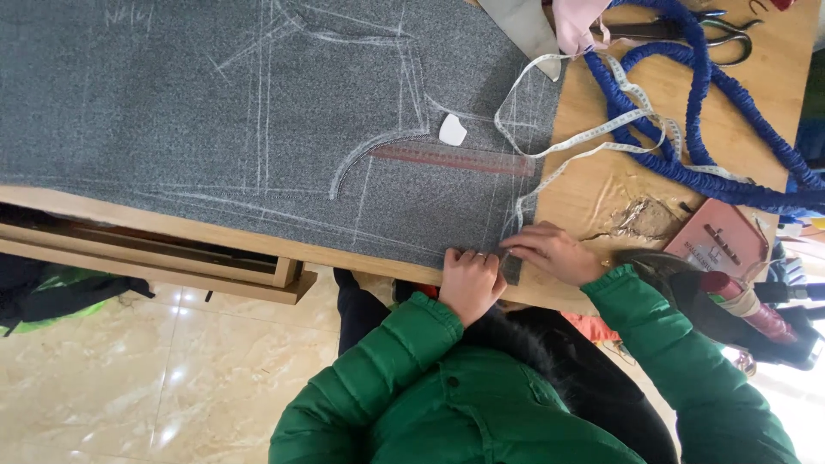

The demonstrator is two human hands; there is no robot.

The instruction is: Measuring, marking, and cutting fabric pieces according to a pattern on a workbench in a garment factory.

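Cloth (215,103) is lying flat over the wooden table (593,189). It is grey and fuzzy, like thick wool, with white chalk lines (262,94) drawn on it, some straight and some curved. Most of it is stretching away from the person and off to their left, with its long side running along the table's near edge.

Both hands are working close together at the near right corner of the cloth. The left hand (471,279) is curled up tight on the cloth's edge, right where it is hanging over the table. The right hand (554,251) is just beside it, and its fingertips (514,249) are pinching the end of the tape measure (593,137) against that same edge (the two hands are almost touching). The thin white tape is running from there up the side of the cloth, then looping loosely across the bare wood.

Further up the cloth, a small white piece of chalk (452,130) is sitting next to a flat, see-through red ruler (455,159). Both are well out of reach of the curled fingers, straight ahead of the left hand.

Off to the right, a bumpy blue rope (687,94) is curling over the table, and dark metal scissors (722,34) are lying at the far edge.
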